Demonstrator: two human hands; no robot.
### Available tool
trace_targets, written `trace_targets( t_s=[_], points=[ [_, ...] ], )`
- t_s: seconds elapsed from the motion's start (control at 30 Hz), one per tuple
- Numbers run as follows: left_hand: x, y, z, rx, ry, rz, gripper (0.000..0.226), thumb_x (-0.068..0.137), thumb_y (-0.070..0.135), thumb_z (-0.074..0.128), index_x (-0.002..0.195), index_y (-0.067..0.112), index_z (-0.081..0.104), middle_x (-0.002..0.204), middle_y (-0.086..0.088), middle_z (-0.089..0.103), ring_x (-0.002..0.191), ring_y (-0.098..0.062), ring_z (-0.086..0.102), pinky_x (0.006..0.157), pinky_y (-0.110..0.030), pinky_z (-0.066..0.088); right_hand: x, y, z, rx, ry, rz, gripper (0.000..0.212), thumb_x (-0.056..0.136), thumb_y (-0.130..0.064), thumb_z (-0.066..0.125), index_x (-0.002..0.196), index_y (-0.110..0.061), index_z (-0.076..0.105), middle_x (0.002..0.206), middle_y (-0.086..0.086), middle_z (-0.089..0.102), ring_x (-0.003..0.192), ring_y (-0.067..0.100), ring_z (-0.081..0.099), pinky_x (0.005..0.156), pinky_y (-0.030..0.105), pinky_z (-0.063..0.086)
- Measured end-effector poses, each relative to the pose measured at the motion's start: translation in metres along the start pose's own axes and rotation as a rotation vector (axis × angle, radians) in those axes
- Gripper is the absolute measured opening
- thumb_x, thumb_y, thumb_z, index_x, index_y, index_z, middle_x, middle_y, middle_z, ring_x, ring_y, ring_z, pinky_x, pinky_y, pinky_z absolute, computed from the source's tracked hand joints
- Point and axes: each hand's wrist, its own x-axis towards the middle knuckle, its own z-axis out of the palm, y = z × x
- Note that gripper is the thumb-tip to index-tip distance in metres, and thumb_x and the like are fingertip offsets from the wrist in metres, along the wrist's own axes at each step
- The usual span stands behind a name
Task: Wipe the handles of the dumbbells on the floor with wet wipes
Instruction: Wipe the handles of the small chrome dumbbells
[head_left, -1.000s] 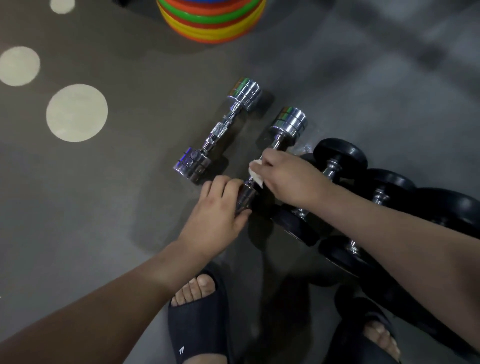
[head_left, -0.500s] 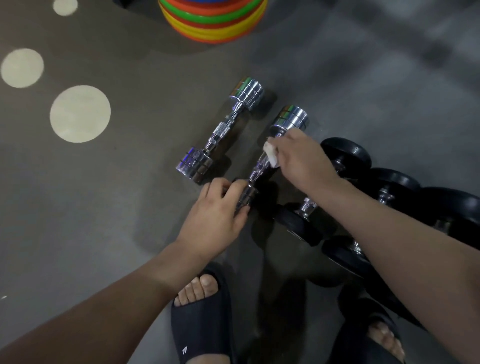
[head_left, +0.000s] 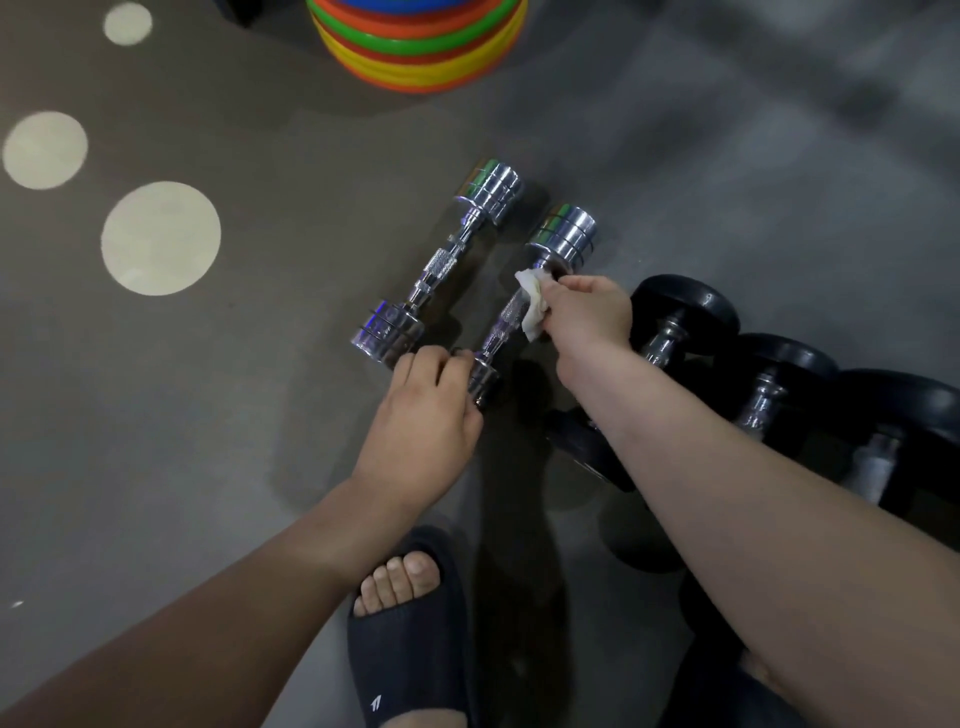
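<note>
Wipe (head_left: 532, 307) pinched by right hand (head_left: 589, 312) on chrome dumbbell (head_left: 503, 325) handle; left hand (head_left: 423, 410) grips near head; white slide (head_left: 410, 649) logo.

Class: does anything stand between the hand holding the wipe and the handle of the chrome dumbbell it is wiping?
Nothing visible. The right hand presses the wipe on the handle; the left hand grips the near end.

No legible text; a small white logo (head_left: 375, 703) marks the slipper (head_left: 415, 649)

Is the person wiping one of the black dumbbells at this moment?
No: the right hand holds the wipe against the handle of a chrome dumbbell, whose near end the left hand grips.
</note>
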Motion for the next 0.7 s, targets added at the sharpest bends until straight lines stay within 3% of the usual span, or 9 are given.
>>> trace_targets(
  t_s=[0.1, 0.17, 0.3, 0.37, 0.47, 0.53, 0.6, 0.67, 0.7],
  points=[
    [-0.001, -0.002, 0.003, 0.038, -0.006, 0.031, 0.045, 0.090, 0.016, 0.051, 0.131, -0.001, 0.058, 0.114, -0.017, 0.055, 0.101, -0.034, 0.052, 0.092, -0.040, 0.048, -0.001, 0.003, 0.011, 0.027, -0.012, 0.004, 0.009, 0.089, -0.033, 0.074, 0.085, -0.026, 0.071, 0.086, 0.002, 0.073, 0.083, 0.019, 0.071, 0.080, 0.034, 0.060],
    [-0.001, -0.002, 0.003, 0.061, -0.034, 0.043, 0.050, 0.090, 0.019, 0.044, 0.133, -0.003, 0.056, 0.116, -0.019, 0.054, 0.104, -0.036, 0.052, 0.093, -0.044, 0.050, -0.009, 0.013, 0.017, 0.001, -0.027, 0.052, 0.013, 0.091, -0.034, 0.071, 0.087, -0.022, 0.075, 0.084, 0.004, 0.075, 0.080, 0.020, 0.072, 0.076, 0.032, 0.060],
    [0.001, -0.002, 0.000, 0.118, -0.091, 0.031, 0.055, 0.088, 0.020, 0.039, 0.134, -0.006, 0.053, 0.118, -0.021, 0.054, 0.107, -0.038, 0.052, 0.093, -0.047, 0.052, -0.018, 0.030, 0.018, -0.007, -0.196, 0.128, 0.019, 0.088, -0.024, 0.069, 0.075, -0.012, 0.074, 0.077, 0.008, 0.072, 0.079, 0.029, 0.071, 0.084, 0.050, 0.061],
    [0.001, -0.001, 0.000, 0.149, -0.106, 0.039, 0.052, 0.089, 0.014, 0.046, 0.136, -0.008, 0.051, 0.119, -0.022, 0.054, 0.108, -0.039, 0.052, 0.094, -0.048, 0.051, -0.006, 0.015, 0.012, -0.041, -0.199, 0.081, 0.014, 0.090, -0.015, 0.064, 0.077, -0.016, 0.067, 0.075, 0.001, 0.064, 0.073, 0.021, 0.063, 0.084, 0.042, 0.060],
    [0.001, -0.001, 0.002, 0.177, -0.128, 0.056, 0.054, 0.085, 0.003, 0.062, 0.136, -0.010, 0.050, 0.121, -0.024, 0.054, 0.110, -0.041, 0.052, 0.094, -0.049, 0.051, -0.001, -0.002, 0.016, 0.022, -0.068, 0.028, 0.013, 0.094, -0.016, 0.062, 0.099, -0.011, 0.073, 0.070, -0.001, 0.060, 0.058, 0.011, 0.053, 0.060, 0.020, 0.049],
    [0.001, -0.001, 0.002, 0.188, -0.143, 0.066, 0.056, 0.084, 0.001, 0.064, 0.136, -0.011, 0.049, 0.121, -0.025, 0.054, 0.110, -0.041, 0.052, 0.093, -0.050, 0.052, -0.018, 0.012, 0.024, 0.054, -0.061, 0.060, 0.014, 0.095, -0.021, 0.063, 0.097, -0.014, 0.075, 0.068, 0.003, 0.063, 0.054, 0.011, 0.055, 0.050, 0.014, 0.046],
    [0.003, -0.001, 0.001, 0.194, -0.140, 0.070, 0.055, 0.083, 0.001, 0.064, 0.135, -0.012, 0.050, 0.120, -0.025, 0.055, 0.108, -0.042, 0.053, 0.091, -0.051, 0.052, -0.034, 0.024, 0.028, 0.106, -0.149, 0.125, 0.016, 0.096, -0.017, 0.063, 0.083, -0.016, 0.073, 0.071, 0.005, 0.068, 0.065, 0.017, 0.063, 0.068, 0.026, 0.058],
    [0.003, -0.003, 0.001, 0.200, -0.133, 0.078, 0.054, 0.084, 0.001, 0.063, 0.135, -0.012, 0.049, 0.119, -0.025, 0.055, 0.108, -0.042, 0.053, 0.091, -0.051, 0.052, -0.031, 0.021, 0.026, 0.119, -0.192, 0.157, 0.022, 0.093, -0.009, 0.061, 0.074, -0.014, 0.070, 0.077, 0.009, 0.070, 0.079, 0.025, 0.069, 0.088, 0.042, 0.058],
    [0.003, -0.003, 0.001, 0.206, -0.132, 0.081, 0.054, 0.085, 0.002, 0.062, 0.135, -0.012, 0.049, 0.119, -0.025, 0.054, 0.108, -0.041, 0.053, 0.091, -0.051, 0.052, -0.024, 0.015, 0.027, 0.108, -0.190, 0.153, 0.021, 0.092, -0.006, 0.060, 0.074, -0.013, 0.069, 0.078, 0.010, 0.070, 0.084, 0.028, 0.070, 0.090, 0.045, 0.057]
  ],
)
